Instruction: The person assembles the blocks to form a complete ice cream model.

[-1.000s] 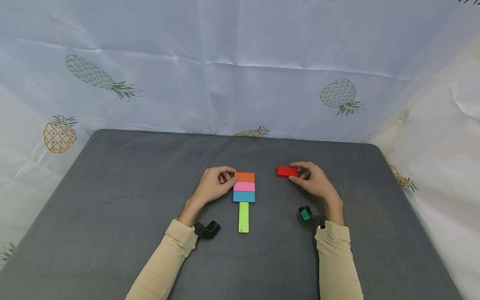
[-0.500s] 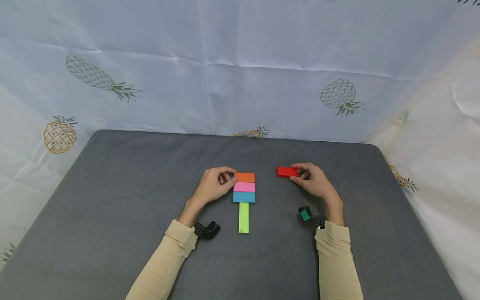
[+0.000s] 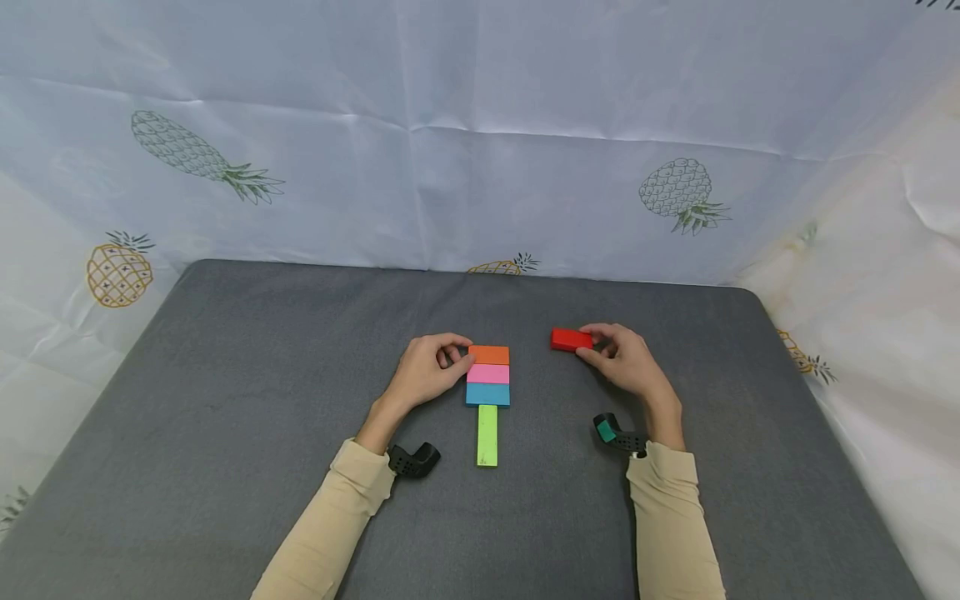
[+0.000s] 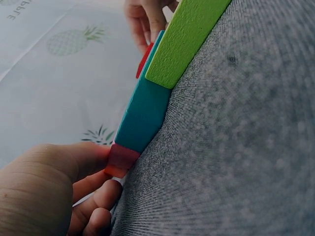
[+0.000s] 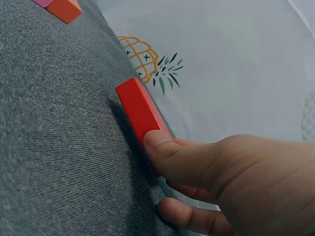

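Note:
My right hand (image 3: 628, 360) pinches the right end of a red block (image 3: 570, 340) between thumb and fingers. In the right wrist view a shadow lies under this block and it seems slightly off the cloth. My left hand (image 3: 427, 371) holds the left end of an orange block (image 3: 491, 355), thumb and forefinger at its near and far corners. A pink block (image 3: 487, 373) and a blue block (image 3: 487, 394) lie flush against it in a stack-like row. Below the blue one, a lime-green block (image 3: 487, 436) points toward me. In the left wrist view the thumb also meets the pink block (image 4: 123, 155).
A dark grey cloth (image 3: 225, 467) covers the table. Behind it hangs a white curtain (image 3: 525, 192) with printed pineapples. Each wrist carries a black camera mount, the left one (image 3: 414, 460) and the right one (image 3: 619, 433).
My right hand has shifted slightly left with the red block, which appears raised a little. The left hand and the row of blocks stay in place.

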The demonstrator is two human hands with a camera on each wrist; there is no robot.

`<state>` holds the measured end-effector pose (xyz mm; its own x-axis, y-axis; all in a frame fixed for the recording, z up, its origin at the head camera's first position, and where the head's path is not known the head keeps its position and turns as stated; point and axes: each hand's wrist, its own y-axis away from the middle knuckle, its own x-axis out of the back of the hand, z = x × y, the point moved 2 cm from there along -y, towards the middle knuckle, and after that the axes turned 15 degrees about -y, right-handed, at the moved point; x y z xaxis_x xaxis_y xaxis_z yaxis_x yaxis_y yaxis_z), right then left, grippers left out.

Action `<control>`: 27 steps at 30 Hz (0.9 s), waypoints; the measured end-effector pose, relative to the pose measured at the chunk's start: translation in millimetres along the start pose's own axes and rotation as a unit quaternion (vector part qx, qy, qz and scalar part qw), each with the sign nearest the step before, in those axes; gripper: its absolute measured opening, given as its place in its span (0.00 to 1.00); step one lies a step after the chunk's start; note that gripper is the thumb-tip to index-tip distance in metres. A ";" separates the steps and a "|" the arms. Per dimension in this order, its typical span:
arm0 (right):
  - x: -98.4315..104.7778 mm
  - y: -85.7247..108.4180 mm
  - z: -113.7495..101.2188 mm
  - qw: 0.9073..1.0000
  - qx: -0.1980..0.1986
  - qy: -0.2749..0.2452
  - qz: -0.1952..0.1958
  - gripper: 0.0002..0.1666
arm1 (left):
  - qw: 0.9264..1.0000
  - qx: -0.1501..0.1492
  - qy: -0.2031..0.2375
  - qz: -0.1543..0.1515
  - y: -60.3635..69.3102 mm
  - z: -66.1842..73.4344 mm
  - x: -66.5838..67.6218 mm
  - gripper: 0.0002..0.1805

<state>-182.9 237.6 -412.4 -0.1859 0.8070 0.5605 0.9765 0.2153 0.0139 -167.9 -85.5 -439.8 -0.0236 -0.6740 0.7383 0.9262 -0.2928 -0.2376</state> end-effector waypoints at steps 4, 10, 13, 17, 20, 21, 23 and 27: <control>-0.5 -0.8 -1.3 1.000 0.002 -0.003 0.003 0.22 | 1.000 -0.002 0.001 0.000 -0.1 0.1 0.3 0.13; -2.9 -1.5 -5.1 1.000 0.002 -0.002 0.013 0.22 | 1.000 -0.003 0.000 0.001 -0.1 0.4 0.8 0.13; -5.2 -2.3 -7.1 1.000 0.007 0.000 0.016 0.22 | 1.000 -0.004 0.000 0.001 0.0 0.4 0.7 0.13; -9.9 -3.9 -10.2 1.000 0.012 -0.001 0.020 0.22 | 1.000 -0.004 0.000 0.000 0.2 0.3 0.6 0.13; -14.2 -5.7 -12.4 1.000 0.011 -0.001 0.023 0.22 | 1.000 -0.004 -0.001 0.000 0.5 0.3 0.7 0.13; -15.5 -6.3 -12.8 1.000 0.011 -0.001 0.023 0.22 | 1.000 -0.004 -0.002 0.001 0.5 0.3 0.7 0.13; -18.0 -7.4 -14.1 1.000 0.013 0.000 0.025 0.22 | 1.000 -0.004 -0.001 0.001 0.6 0.4 0.8 0.13; -22.9 -8.5 -15.9 1.000 0.015 -0.002 0.028 0.22 | 1.000 -0.002 0.001 0.002 0.3 0.4 0.5 0.13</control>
<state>-185.2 208.5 -412.2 -0.1318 0.8205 0.5563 0.9817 0.1858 -0.0414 -167.5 -85.7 -439.3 -0.0209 -0.6761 0.7365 0.9246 -0.2932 -0.2430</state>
